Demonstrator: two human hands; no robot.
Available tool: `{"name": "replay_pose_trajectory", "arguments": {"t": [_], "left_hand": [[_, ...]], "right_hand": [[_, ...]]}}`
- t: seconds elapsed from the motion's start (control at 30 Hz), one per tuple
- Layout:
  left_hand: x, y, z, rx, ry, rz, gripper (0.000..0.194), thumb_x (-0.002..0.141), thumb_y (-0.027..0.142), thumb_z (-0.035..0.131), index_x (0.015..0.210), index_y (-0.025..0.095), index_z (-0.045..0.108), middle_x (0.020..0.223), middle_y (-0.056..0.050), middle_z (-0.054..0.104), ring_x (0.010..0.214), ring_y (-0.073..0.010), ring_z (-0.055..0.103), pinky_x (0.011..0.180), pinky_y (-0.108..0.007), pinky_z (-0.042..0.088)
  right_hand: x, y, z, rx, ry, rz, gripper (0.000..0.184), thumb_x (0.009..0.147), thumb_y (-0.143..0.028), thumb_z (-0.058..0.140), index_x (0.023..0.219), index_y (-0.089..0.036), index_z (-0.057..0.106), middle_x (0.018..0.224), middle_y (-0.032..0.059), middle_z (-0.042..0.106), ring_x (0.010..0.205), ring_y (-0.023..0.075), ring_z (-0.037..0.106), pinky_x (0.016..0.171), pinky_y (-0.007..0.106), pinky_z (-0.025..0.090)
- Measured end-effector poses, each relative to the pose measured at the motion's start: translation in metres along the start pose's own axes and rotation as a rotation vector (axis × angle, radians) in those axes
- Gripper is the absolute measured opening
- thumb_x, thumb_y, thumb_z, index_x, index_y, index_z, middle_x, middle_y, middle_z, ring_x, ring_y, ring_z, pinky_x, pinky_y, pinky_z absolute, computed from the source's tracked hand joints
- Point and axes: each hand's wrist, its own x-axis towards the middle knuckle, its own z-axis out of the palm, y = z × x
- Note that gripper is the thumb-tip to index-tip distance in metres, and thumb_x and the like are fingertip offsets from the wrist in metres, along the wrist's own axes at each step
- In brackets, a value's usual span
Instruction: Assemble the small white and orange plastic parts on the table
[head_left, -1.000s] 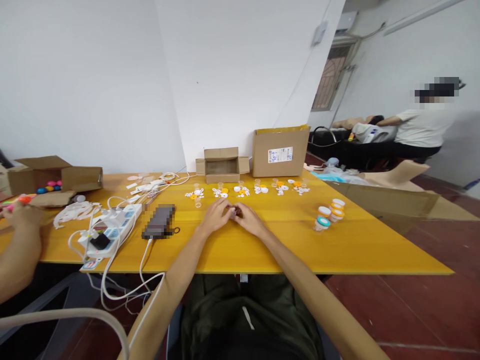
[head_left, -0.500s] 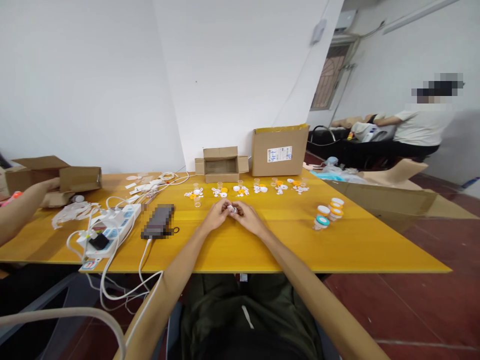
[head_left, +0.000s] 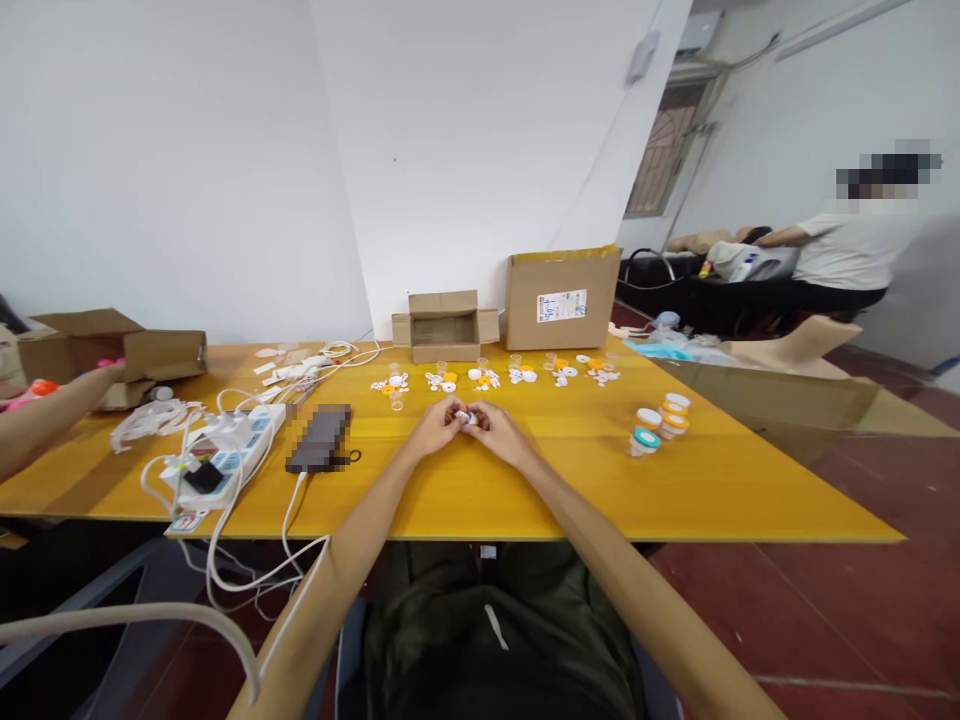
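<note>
White plastic, by its look, forms the small piece held in front of the person over the yellow wooden desk, the left hand and right hand both curled closed on it in a fingertip grip. Light, even pressure from both sides would probably keep it steady. Fingers hide its long axis and pointing direction. Farther out stand a white round lid and a teal-lidded clear jar.
</note>
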Motion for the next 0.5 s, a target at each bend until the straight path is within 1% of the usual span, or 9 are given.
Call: {"name": "replay_pose_trajectory", "arguments": {"t": [0.17, 0.3, 0.4, 0.5], "left_hand": [[0.0002, -0.0015, 0.0002, -0.029, -0.024, -0.022, 0.023, 0.091, 0.044, 0.062, 0.094, 0.021, 0.062, 0.089, -0.001, 0.068, 0.083, -0.0164, 0.062, 0.081, -0.028, 0.052], [0.0016, -0.0038, 0.0005, -0.068, -0.033, -0.028, 0.024, 0.09, 0.043, 0.063, 0.091, 0.02, 0.061, 0.088, -0.002, 0.068, 0.084, -0.0168, 0.063, 0.082, -0.029, 0.051], [0.0023, -0.0058, 0.0009, -0.081, -0.026, -0.029, 0.021, 0.09, 0.04, 0.063, 0.089, 0.019, 0.061, 0.087, -0.002, 0.067, 0.083, -0.0166, 0.063, 0.082, -0.03, 0.052], [0.0021, -0.0067, 0.001, -0.081, -0.021, -0.035, 0.019, 0.089, 0.038, 0.063, 0.09, 0.019, 0.062, 0.086, -0.001, 0.067, 0.082, -0.0161, 0.063, 0.08, -0.029, 0.052]], "right_hand": [[0.0004, 0.0015, 0.0003, -0.047, 0.017, -0.039, 0.016, 0.081, -0.033, 0.069, 0.093, -0.022, 0.069, 0.088, 0.0016, 0.072, 0.075, 0.0175, 0.062, 0.073, 0.03, 0.051], [-0.0005, 0.0004, 0.0002, -0.059, 0.008, -0.022, 0.017, 0.082, -0.034, 0.068, 0.095, -0.023, 0.07, 0.092, 0.0028, 0.074, 0.081, 0.0197, 0.065, 0.074, 0.031, 0.051], [-0.0011, -0.0002, -0.0004, -0.054, -0.01, 0.001, 0.019, 0.083, -0.035, 0.068, 0.097, -0.023, 0.071, 0.09, 0.0023, 0.074, 0.078, 0.02, 0.065, 0.073, 0.031, 0.051], [-0.0008, 0.0002, -0.0019, -0.068, -0.026, -0.005, 0.02, 0.083, -0.037, 0.069, 0.097, -0.023, 0.072, 0.088, 0.0019, 0.074, 0.075, 0.0195, 0.063, 0.072, 0.031, 0.051]]}}
